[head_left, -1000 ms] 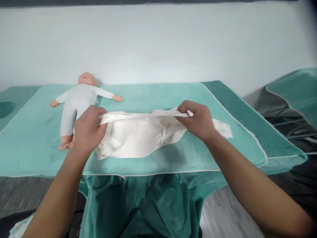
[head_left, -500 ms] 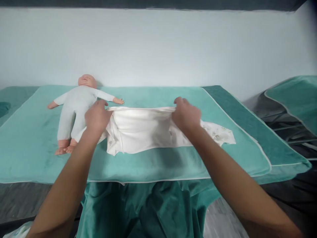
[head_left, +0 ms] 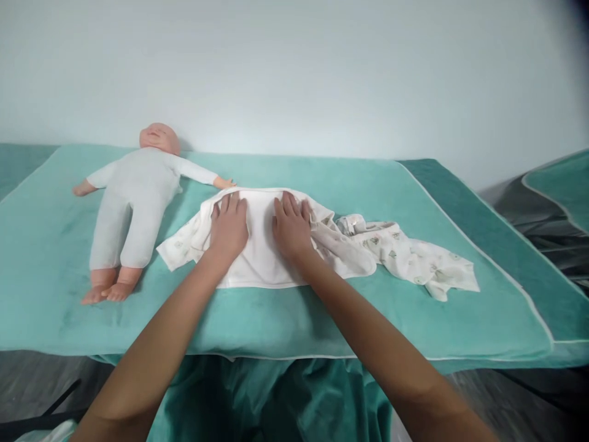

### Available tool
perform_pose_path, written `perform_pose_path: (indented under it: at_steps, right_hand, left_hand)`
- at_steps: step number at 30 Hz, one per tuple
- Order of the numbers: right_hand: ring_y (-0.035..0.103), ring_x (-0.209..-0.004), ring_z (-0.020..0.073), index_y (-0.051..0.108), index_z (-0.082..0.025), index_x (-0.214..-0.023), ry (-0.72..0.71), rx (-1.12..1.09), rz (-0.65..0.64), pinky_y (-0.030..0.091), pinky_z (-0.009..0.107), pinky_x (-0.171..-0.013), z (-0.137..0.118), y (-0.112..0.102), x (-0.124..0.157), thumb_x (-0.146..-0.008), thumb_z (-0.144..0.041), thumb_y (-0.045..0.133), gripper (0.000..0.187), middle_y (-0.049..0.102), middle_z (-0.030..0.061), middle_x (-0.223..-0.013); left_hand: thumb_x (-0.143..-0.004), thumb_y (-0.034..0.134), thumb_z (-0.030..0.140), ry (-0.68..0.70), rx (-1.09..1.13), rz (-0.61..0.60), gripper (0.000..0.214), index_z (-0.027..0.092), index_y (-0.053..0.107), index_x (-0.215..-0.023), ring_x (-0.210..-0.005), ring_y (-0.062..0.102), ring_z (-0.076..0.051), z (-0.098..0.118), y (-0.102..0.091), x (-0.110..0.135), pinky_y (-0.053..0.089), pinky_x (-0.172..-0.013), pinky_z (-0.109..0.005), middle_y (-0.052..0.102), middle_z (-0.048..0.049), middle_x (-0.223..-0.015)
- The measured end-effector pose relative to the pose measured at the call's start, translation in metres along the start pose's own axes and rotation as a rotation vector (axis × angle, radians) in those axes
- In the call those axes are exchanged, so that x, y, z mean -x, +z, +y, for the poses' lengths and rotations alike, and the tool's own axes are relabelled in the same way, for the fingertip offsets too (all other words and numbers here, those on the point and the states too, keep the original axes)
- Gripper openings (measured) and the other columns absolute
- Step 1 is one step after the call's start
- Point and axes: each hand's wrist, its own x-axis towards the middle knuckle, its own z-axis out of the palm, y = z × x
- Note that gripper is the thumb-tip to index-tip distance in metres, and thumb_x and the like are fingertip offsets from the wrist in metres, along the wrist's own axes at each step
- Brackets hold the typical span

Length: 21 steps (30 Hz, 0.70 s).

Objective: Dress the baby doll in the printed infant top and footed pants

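Observation:
A white baby top [head_left: 261,245] lies spread out on the green padded table cover, its plain inner side facing up. My left hand [head_left: 229,226] rests flat on the upper left of the cloth, fingers stretched away from me. Beside it, my right hand [head_left: 292,227] presses flat on the upper right part, fingers also extended. To the right lies a crumpled white garment with small printed figures [head_left: 416,258]; I cannot tell whether it joins the top. The baby doll [head_left: 138,196] in a pale suit lies on its back at the left, one hand near the top's upper edge.
The green table cover [head_left: 414,334] has white piping along its edges. A white wall [head_left: 294,73] stands right behind it. Off to the right, more green fabric [head_left: 564,184] hangs over a dark frame. Dark green cloth [head_left: 276,399] hangs below the front edge.
Both hands have let go of the cloth's upper edge, come closer together and now lie flat on it. The top has been laid down and spread. The view has shifted slightly.

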Motion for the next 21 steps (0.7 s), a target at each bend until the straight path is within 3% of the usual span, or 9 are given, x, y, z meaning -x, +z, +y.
perform_pose_path:
  at_steps: [3, 7, 10, 12, 15, 18, 21]
  right_hand:
    - [0.024, -0.158, 0.0304, 0.043, -0.004, -0.151, 0.029, 0.071, 0.058, 0.01, 0.059, -0.128, 0.008, -0.001, -0.009, -0.098, -0.011, 0.035, 0.055, 0.03, 0.0228, -0.168]
    - [0.037, -0.152, 0.0288, 0.053, -0.006, -0.142, -0.001, 0.097, 0.042, 0.013, 0.057, -0.128, 0.021, 0.001, -0.025, -0.091, -0.003, 0.036, 0.054, 0.043, 0.021, -0.162]
    - [0.044, -0.147, 0.0297, 0.061, -0.009, -0.133, 0.013, 0.063, 0.002, 0.017, 0.057, -0.128, 0.03, 0.007, -0.031, -0.091, -0.004, 0.038, 0.048, 0.053, 0.0186, -0.155]
    - [0.045, -0.147, 0.0298, 0.064, -0.01, -0.131, 0.012, 0.037, 0.005, 0.017, 0.057, -0.128, 0.031, 0.009, -0.029, -0.092, -0.006, 0.04, 0.046, 0.057, 0.0174, -0.152]
    - [0.045, -0.147, 0.0276, 0.063, -0.011, -0.134, -0.14, -0.037, -0.018, 0.024, 0.051, -0.128, 0.026, 0.009, -0.019, -0.096, -0.012, 0.041, 0.044, 0.055, 0.0147, -0.154]
    - [0.049, -0.145, 0.0247, 0.062, -0.014, -0.139, -0.265, -0.146, -0.111, 0.035, 0.044, -0.123, 0.017, 0.007, -0.01, -0.103, -0.024, 0.039, 0.043, 0.055, 0.0111, -0.155]
    - [0.044, -0.149, 0.0267, 0.055, -0.013, -0.147, -0.231, -0.163, -0.176, 0.032, 0.047, -0.125, 0.011, 0.007, -0.006, -0.106, -0.036, 0.039, 0.05, 0.049, 0.012, -0.16]
  left_hand:
    - [-0.097, 0.033, 0.008, 0.127, -0.038, 0.04, 0.054, 0.018, 0.052, -0.147, -0.157, 0.028, -0.033, -0.005, -0.002, -0.02, 0.024, -0.125, -0.062, 0.036, -0.0124, -0.168]
    - [-0.095, 0.034, 0.005, 0.136, -0.062, -0.07, 0.053, 0.013, 0.059, -0.141, -0.154, 0.035, -0.038, -0.01, 0.011, -0.045, 0.025, -0.122, -0.069, 0.042, -0.0185, -0.163]
    - [-0.093, 0.035, 0.003, 0.135, -0.025, -0.075, 0.049, 0.009, 0.063, -0.133, -0.151, 0.041, -0.036, -0.008, 0.023, -0.042, 0.029, -0.123, -0.064, 0.048, -0.0216, -0.158]
    - [-0.095, 0.038, 0.005, 0.196, 0.047, 0.002, 0.045, 0.009, 0.062, -0.132, -0.15, 0.043, -0.033, -0.007, 0.025, -0.023, 0.032, -0.124, -0.057, 0.051, -0.0202, -0.156]
    - [-0.097, 0.046, 0.011, 0.304, 0.174, 0.123, 0.037, 0.015, 0.063, -0.129, -0.145, 0.049, -0.029, -0.009, 0.02, 0.024, 0.035, -0.124, -0.052, 0.06, -0.0136, -0.149]
    - [-0.096, 0.05, 0.012, 0.211, 0.246, 0.229, 0.03, 0.019, 0.065, -0.122, -0.131, 0.057, -0.028, -0.02, 0.009, 0.073, 0.046, -0.112, -0.048, 0.066, -0.0114, -0.134]
    - [-0.093, 0.047, 0.006, 0.087, 0.253, 0.218, 0.034, 0.02, 0.065, -0.119, -0.116, 0.062, -0.026, -0.03, 0.001, 0.106, 0.051, -0.1, -0.044, 0.068, -0.0113, -0.122]
